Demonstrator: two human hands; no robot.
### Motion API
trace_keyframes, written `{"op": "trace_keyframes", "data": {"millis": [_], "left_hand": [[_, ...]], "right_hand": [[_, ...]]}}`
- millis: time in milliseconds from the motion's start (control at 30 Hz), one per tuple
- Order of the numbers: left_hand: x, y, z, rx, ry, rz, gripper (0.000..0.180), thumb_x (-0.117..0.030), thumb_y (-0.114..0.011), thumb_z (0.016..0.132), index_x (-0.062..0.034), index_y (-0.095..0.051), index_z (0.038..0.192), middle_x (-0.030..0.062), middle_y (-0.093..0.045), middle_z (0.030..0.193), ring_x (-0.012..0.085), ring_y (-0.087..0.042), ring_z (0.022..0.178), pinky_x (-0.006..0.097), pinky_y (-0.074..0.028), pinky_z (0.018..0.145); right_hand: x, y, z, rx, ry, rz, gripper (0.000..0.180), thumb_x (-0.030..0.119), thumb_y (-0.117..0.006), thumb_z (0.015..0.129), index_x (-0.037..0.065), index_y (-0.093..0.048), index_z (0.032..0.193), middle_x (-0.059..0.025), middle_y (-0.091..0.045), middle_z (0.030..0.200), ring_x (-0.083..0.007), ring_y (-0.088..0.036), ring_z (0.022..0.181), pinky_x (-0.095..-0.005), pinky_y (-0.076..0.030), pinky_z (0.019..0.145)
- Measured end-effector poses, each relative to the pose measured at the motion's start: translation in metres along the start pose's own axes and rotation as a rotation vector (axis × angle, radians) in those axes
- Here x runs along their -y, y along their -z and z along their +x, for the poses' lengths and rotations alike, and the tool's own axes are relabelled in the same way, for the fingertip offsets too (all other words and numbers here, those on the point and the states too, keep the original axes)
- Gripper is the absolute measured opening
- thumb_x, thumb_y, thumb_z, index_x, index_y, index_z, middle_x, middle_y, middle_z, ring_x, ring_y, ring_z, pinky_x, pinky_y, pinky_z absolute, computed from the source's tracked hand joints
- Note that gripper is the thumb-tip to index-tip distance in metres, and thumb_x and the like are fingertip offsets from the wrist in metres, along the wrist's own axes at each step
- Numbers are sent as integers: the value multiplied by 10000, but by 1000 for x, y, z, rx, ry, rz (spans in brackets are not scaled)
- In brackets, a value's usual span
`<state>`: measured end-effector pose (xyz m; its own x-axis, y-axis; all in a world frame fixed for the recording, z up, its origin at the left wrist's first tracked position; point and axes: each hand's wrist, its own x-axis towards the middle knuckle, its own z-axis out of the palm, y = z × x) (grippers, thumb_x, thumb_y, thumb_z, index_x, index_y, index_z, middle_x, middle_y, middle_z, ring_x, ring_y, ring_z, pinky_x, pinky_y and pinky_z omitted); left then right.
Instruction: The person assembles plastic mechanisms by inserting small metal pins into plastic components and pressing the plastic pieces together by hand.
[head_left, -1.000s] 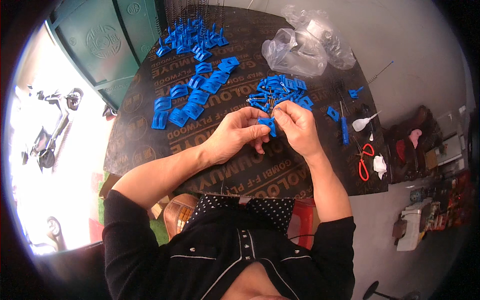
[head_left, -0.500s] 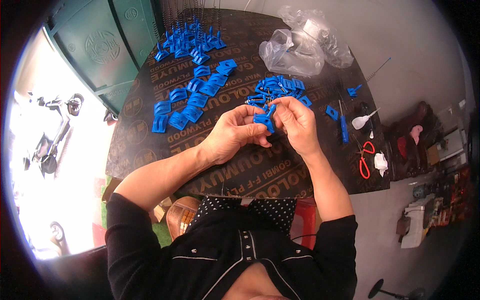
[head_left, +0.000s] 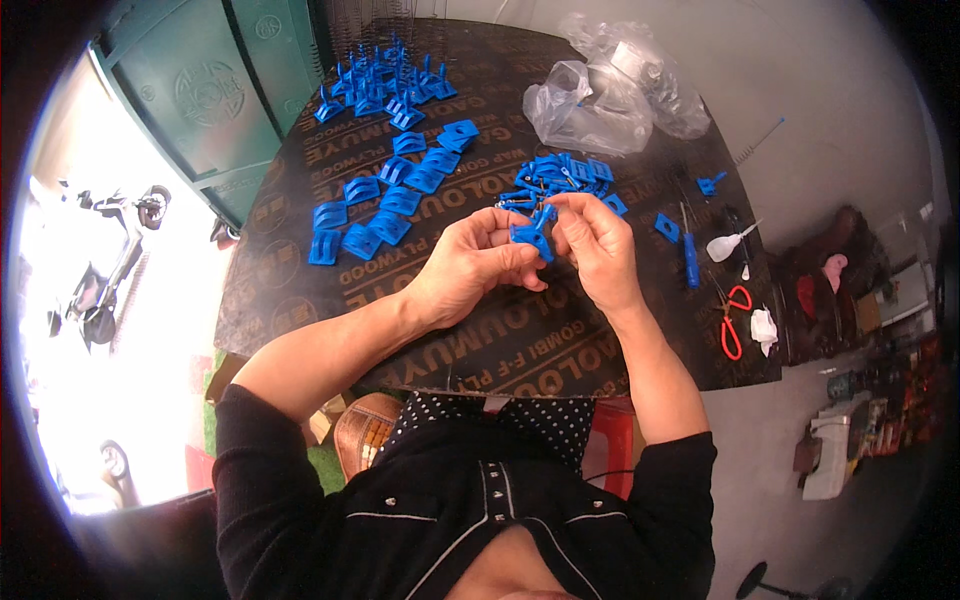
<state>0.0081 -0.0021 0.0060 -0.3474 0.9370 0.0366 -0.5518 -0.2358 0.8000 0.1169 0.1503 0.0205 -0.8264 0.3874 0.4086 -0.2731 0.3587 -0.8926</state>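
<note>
Dark plywood table; blue clip pinched between left hand, right hand.

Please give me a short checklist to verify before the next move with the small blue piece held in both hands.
1. Blue piece pinched by left hand and right hand: ok.
2. Thin metal part at its top fully seated: cannot tell, too small.
3. Pile of loose blue pieces close behind the hands: ok.
4. Finished rows of blue pieces apart from the hands: ok.
5. Red scissors and blue screwdriver lie clear of the right forearm: ok.
</note>
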Motion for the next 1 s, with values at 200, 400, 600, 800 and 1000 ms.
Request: {"op": "trace_keyframes", "data": {"millis": [200,400,600,800,1000], "left_hand": [[-5,0,3,-101,-129,-23,362,-38,-641,886,52,-454,1183,129,-636,981,202,-660,811,351,-575,789],[-9,-2,1,-69,-144,-53,375,-49,-641,891,49,-444,1195,127,-637,1001,210,-665,838,327,-565,793],[-6,-1,1,-51,-146,-41,385,-59,-646,893,46,-442,1202,128,-637,1004,208,-664,834,318,-560,785],[-6,0,2,-38,-135,-40,400,-50,-642,892,52,-433,1218,130,-637,1003,212,-662,835,319,-556,783],[-9,-2,1,-8,-126,-17,454,-91,-643,891,66,-416,1251,142,-640,994,225,-655,845,352,-547,808]], "right_hand": [[4,2,-1,27,-100,39,229,194,-548,980,-15,-611,1051,23,-534,710,-51,-478,636,-209,-397,570],[11,-3,-3,112,-124,80,297,220,-585,962,-47,-589,1093,-48,-653,824,-84,-604,745,-219,-484,660],[8,-3,-2,169,-131,108,300,203,-608,949,-62,-582,1088,-72,-675,859,-95,-629,773,-226,-506,661],[9,1,-1,199,-191,216,263,197,-612,945,-48,-605,1042,-61,-671,848,-81,-610,744,-216,-489,640],[9,5,-1,110,-187,125,276,232,-639,918,-36,-630,982,-33,-644,782,-60,-539,653,-206,-425,572]]}}
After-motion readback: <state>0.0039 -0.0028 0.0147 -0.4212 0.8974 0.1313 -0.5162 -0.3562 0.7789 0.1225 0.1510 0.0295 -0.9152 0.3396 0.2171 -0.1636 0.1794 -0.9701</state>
